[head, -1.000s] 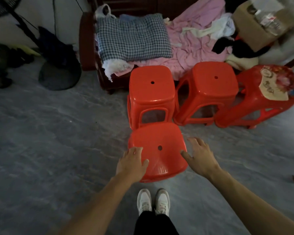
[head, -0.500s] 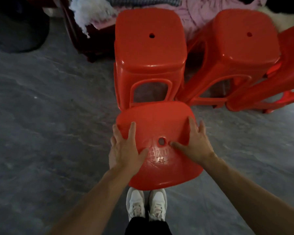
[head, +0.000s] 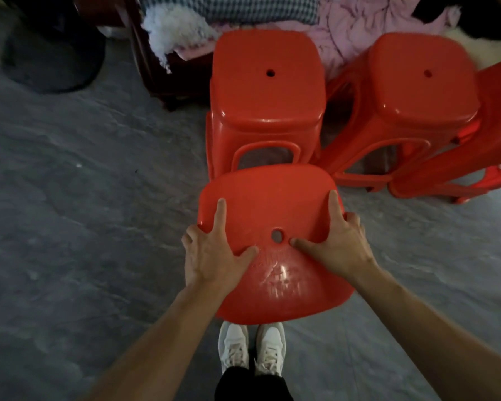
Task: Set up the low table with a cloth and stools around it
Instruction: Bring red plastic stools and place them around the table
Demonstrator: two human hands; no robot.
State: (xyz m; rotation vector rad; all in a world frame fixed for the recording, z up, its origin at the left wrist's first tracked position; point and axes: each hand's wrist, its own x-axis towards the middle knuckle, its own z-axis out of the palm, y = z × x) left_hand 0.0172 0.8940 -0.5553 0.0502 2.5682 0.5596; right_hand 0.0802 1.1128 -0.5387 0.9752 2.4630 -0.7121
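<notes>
A red plastic stool [head: 272, 209] with a round hole in its seat stands in front of my feet. My left hand [head: 211, 253] grips its left edge, thumb and forefinger on the seat and the other fingers curled over the rim. My right hand [head: 336, 241] grips the right edge the same way. Behind it stand a second red stool [head: 268, 91], a third red stool [head: 422, 82] to the right, and part of a tilted fourth stool [head: 492, 134] at the right edge. No low table or tablecloth is in view.
A dark wooden bench [head: 154, 68] at the back carries a checked blanket [head: 243, 10], white fluff and pink cloth [head: 356, 27]. A dark round fan base [head: 52, 62] sits at the back left. Grey stone floor [head: 84, 212] spreads to the left and right.
My head has dropped closer to the stools. Both hands went from resting near the front stool's seat to gripping its left and right edges.
</notes>
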